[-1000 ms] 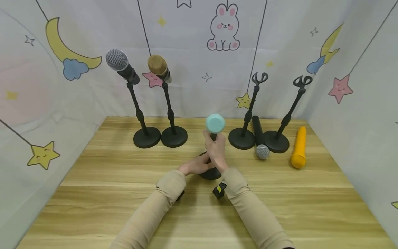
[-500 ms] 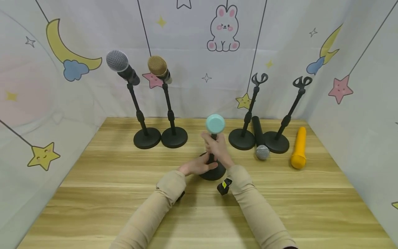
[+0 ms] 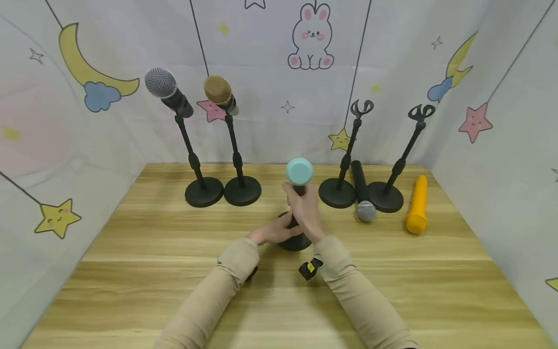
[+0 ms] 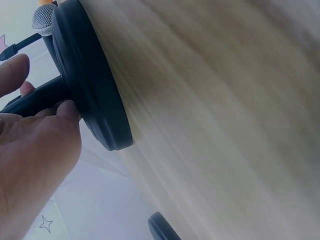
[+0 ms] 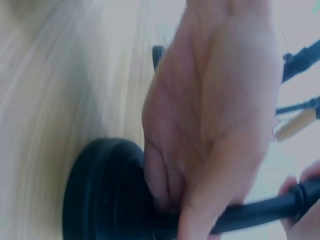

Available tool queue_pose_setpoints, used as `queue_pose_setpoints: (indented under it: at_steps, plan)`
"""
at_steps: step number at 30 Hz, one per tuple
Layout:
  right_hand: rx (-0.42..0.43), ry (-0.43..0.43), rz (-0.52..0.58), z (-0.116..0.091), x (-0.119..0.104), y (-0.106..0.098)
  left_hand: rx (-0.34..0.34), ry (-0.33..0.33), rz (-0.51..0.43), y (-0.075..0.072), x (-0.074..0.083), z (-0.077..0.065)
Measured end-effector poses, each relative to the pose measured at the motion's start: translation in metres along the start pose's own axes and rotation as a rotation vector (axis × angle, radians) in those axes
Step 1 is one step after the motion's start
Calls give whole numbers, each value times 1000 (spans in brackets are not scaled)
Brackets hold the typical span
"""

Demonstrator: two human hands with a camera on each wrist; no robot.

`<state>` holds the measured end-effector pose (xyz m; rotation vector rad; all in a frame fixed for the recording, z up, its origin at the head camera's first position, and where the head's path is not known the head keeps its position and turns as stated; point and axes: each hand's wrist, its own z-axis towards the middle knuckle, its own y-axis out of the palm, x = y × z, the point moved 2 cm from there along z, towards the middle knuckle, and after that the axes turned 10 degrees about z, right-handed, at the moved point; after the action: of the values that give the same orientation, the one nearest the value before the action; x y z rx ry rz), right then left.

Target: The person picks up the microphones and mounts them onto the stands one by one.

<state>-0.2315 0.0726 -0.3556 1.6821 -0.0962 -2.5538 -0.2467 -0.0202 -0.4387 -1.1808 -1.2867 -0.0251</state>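
One black microphone stand point(image 3: 295, 244), centre view: I see left hand point(image 3: 275, 230) grasping it low, near its base point(image 4: 95, 85), right hand point(image 3: 306, 209) clasping higher, below teal microphone point(image 3: 299, 171); wooden tabletop point(image 3: 131, 271) runs both sides, back edge point(image 3: 274, 166) beyond.

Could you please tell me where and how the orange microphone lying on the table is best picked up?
I'd grip the orange microphone around the middle of its handle, coming from above and the right: it lies flat, its slim handle pointing toward the back, and a stand base sits to its left.
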Motion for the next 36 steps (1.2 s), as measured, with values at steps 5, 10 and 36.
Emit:
queue_pose_setpoints:
  at_steps: [5,10,36]
  plan:
    - [145,-72,-86,-2,2,7,-7,20,8,1,0,0]
    - [166,-110,-109,1,8,6,7,32,21,1,0,0]
    - [-281,-17,119,9,23,-16,4,8,21,-3,1,0]
